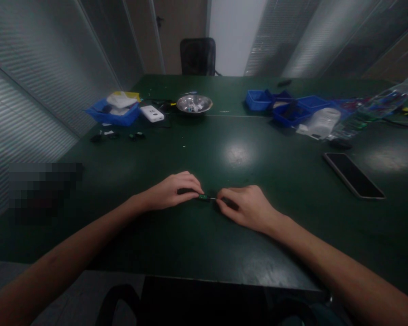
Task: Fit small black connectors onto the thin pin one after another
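Just above the table's surface, my left hand [172, 191] pinches a small green circuit board [203, 197] between thumb and fingers. The board has a dark end facing right. From that end a thin silvery piece [213, 198] runs across to the fingertips of my right hand [250, 206]. My right thumb and forefinger are closed on its end; whether it is a pin, a plug or a tool tip is too small to tell. The two hands are a short gap apart, and the fingers partly hide both parts.
On the green table [204, 253], a phone [355, 175] lies at right. Blue bins [290, 113] and clear plastic packaging [363, 117] are behind it. A metal bowl [194, 105], white power bank [152, 113], blue basket [114, 117] and small dark parts [137, 136] stand farther back.
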The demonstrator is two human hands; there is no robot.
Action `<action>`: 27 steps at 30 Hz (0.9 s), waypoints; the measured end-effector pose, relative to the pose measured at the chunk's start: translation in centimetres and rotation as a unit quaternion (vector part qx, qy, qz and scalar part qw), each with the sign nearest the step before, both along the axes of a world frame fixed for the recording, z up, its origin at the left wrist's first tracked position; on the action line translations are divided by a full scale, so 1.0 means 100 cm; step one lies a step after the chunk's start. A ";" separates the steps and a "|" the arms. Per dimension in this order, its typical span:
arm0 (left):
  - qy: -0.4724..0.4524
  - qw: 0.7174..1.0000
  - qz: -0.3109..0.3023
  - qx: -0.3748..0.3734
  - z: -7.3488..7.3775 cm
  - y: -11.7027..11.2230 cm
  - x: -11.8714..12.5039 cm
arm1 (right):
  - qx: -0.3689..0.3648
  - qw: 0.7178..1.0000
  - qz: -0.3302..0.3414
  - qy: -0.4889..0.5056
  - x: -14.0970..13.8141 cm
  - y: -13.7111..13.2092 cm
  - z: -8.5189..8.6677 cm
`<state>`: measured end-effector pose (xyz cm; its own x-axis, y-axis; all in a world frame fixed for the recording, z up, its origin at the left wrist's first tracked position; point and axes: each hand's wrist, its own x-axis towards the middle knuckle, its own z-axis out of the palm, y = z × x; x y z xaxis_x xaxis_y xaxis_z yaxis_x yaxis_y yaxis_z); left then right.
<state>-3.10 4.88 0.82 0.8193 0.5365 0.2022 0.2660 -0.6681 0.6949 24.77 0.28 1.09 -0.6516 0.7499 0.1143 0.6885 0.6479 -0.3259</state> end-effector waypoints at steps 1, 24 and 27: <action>-0.002 1.000 0.000 -0.001 0.000 0.000 0.000 | 0.002 1.000 0.000 0.002 0.000 0.000 0.000; 0.015 1.000 -0.002 0.012 0.001 -0.002 0.001 | 0.009 1.000 0.006 0.021 -0.005 -0.001 -0.002; 0.015 1.000 -0.003 0.011 0.002 -0.002 0.001 | 0.014 1.000 0.006 0.023 -0.006 -0.001 -0.002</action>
